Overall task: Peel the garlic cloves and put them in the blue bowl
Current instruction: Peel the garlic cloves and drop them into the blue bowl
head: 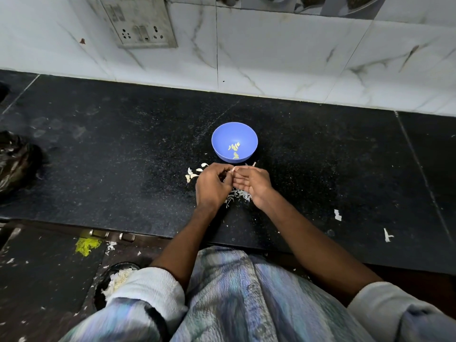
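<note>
A blue bowl stands on the black counter and holds several peeled garlic cloves. Just in front of it my left hand and my right hand meet, fingers curled. Between their fingertips they pinch one small garlic clove, mostly hidden. Unpeeled cloves lie on the counter left of my left hand. A heap of white peel lies under my hands.
A tiled wall with a switch socket backs the counter. A black plastic bag sits at the left edge. Scraps of peel dot the counter to the right. On the floor below are a bin with peel and a yellow scrap.
</note>
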`<state>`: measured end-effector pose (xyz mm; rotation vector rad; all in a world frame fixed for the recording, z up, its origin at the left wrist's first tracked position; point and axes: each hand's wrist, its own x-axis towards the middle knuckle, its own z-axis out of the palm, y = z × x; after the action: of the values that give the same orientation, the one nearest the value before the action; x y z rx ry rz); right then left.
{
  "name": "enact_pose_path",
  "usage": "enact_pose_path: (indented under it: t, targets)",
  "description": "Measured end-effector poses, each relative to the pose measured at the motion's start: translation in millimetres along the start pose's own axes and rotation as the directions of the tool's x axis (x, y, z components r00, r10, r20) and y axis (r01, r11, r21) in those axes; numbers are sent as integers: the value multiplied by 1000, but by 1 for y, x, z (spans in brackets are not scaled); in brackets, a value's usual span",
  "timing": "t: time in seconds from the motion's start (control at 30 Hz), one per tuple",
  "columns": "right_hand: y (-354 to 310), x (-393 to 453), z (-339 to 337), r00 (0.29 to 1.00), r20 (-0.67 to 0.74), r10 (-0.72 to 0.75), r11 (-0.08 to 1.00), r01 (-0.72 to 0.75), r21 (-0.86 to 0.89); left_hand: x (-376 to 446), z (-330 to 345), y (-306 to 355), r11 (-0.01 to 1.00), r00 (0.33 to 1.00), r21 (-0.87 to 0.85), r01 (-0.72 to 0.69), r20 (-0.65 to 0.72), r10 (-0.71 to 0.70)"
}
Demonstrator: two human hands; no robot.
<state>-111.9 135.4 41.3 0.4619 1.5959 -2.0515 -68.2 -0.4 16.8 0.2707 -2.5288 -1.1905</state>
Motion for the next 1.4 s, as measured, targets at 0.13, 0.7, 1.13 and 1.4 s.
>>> enact_pose_path:
  t: [0.13,0.7,1.13,1.4]
  targets:
    - [3,2,-3,997,4,-80,980,79,-181,-1,-3,1,1000,1000,1,-26,-6,26]
    - [-1,7,-1,976,36,-214,875,208,-437,0,-4,-5,910,975,-353,216,23,-223]
    - [1,8,2,979,43,-201,921,203,-333,4,-8,-6,938,985,-306,163,4,-170]
    - [10,11,-7,878,127,-461,565,401,-721,2,-4,-17,956,967,-188,223,169,-193]
